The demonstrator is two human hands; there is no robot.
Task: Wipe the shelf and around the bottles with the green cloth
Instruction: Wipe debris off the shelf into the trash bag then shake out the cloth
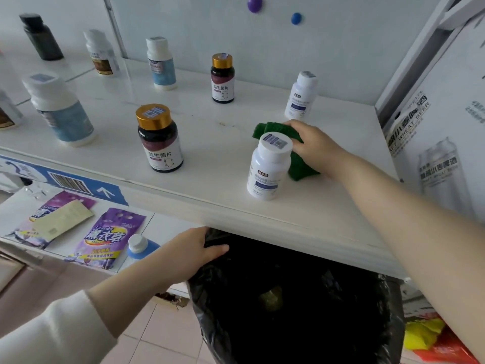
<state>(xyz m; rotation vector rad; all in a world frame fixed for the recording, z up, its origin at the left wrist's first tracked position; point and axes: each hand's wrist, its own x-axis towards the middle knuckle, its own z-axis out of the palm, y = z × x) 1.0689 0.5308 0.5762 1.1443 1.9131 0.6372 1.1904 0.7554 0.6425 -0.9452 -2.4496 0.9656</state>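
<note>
On the white shelf my right hand grips the green cloth, pressed to the surface just behind a white bottle near the front edge. Another white bottle stands behind the cloth. Two dark bottles with gold caps stand further left, one near the front and one at the back. Small brown specks mark the shelf between them. Below the shelf edge, my left hand holds the rim of a bin lined with a black bag.
Several more bottles stand at the shelf's left, including a pale blue one and a black one. A printed carton walls off the right side. Purple lavender pouches lie on a lower surface at the left.
</note>
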